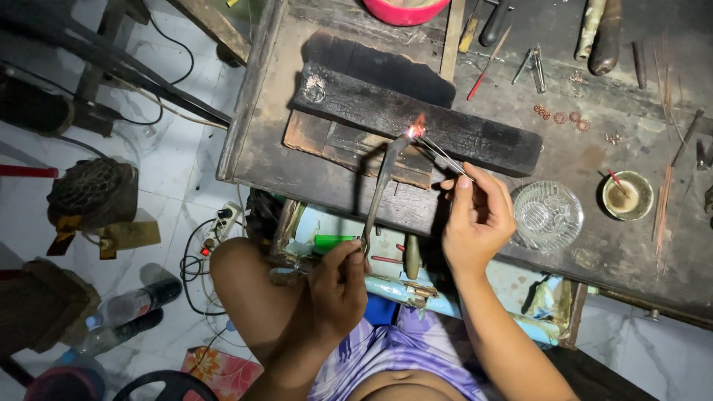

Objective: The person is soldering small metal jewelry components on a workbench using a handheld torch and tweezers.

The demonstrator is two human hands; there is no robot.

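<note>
On the charred block (416,122): torch (380,189) flame meets tweezers (445,157).
Left hand (338,286) grips torch, long axis pointing up at block; right hand (475,215) pinches tweezers, tips aimed up-left.

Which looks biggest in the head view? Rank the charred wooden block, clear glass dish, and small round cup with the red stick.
1. Charred wooden block
2. Clear glass dish
3. Small round cup

All sit on one bench, so the order is reliable.
</note>
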